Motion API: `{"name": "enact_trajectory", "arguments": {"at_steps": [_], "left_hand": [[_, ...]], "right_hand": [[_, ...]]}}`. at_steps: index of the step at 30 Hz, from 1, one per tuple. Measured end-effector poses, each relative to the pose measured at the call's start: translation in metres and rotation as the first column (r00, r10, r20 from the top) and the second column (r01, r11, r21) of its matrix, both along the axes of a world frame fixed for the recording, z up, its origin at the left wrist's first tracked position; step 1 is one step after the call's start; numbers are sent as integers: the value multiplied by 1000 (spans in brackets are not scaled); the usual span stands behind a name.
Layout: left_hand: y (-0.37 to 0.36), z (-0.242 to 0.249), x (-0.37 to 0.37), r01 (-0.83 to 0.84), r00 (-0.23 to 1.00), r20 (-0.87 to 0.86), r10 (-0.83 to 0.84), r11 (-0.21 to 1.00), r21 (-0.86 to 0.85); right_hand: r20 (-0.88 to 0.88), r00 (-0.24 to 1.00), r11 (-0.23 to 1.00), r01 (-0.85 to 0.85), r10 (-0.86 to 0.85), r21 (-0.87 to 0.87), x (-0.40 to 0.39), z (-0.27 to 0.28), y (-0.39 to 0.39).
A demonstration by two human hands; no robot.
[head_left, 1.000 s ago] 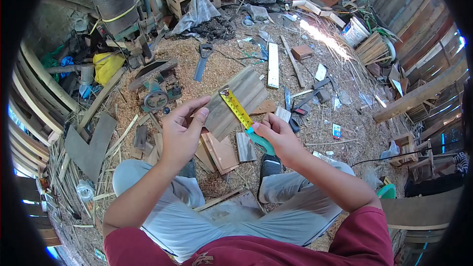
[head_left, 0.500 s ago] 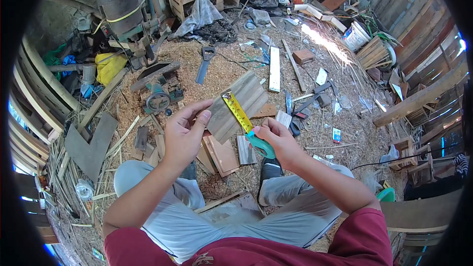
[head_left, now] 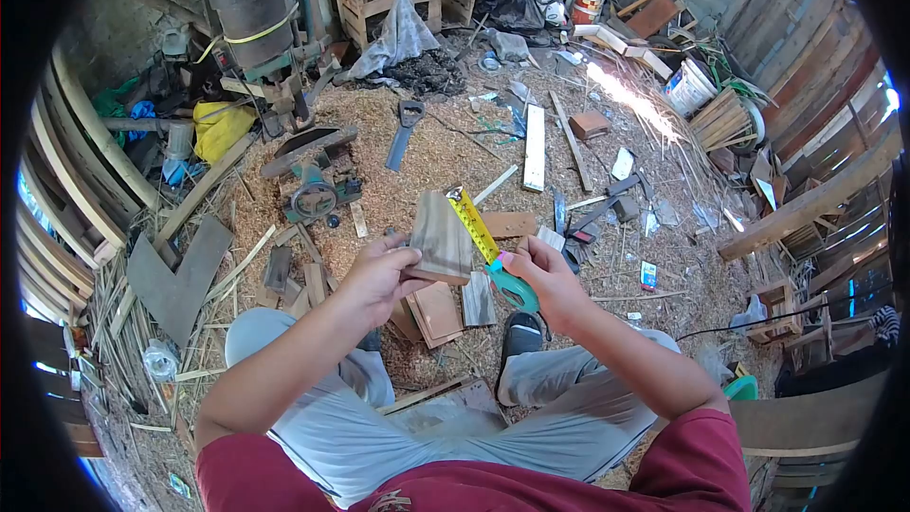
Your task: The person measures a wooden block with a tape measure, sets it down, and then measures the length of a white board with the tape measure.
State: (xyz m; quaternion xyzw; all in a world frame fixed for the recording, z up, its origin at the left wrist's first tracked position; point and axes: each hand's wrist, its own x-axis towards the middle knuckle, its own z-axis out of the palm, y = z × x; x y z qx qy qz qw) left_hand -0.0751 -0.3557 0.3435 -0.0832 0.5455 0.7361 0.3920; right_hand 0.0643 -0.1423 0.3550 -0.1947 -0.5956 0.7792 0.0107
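My left hand grips the lower left of a grey-brown wooden block, thumb on its face and its bottom edge showing. In my right hand is a teal tape measure, with a short length of yellow blade pulled out. The blade points up and to the left, its metal tip near the block's upper right corner. Whether blade and block touch, I cannot tell. Both hands are above the floor, between my knees.
A handsaw lies on the shavings beyond my hands. A round-bladed machine stands to its left. Boards lie near my feet, a long white board further off. A hammer is at the right.
The wooden block has turned from slanting to nearly upright, showing its bottom edge. My left hand has shifted lower with it. The tape's blade now lies beside the block instead of across it.
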Motion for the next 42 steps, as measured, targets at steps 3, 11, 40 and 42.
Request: {"name": "enact_trajectory", "arguments": {"at_steps": [3,11,40,42], "left_hand": [[-4,-28,-11,-37,983,184,24,997,70],[-9,0,-21,-378,922,135,362,919,114],[-16,26,-8,192,981,37,-191,981,-34],[-16,35,-9,177,984,35,-175,982,-59]], "right_hand": [[10,1000,1000,-8,8,22,0,-3,1],[35,999,999,1,-2,34,2,0,-2],[70,976,905,-218,206,366,10,-11,-8],[46,977,912,-209,206,353,10,-11,-8]]}}
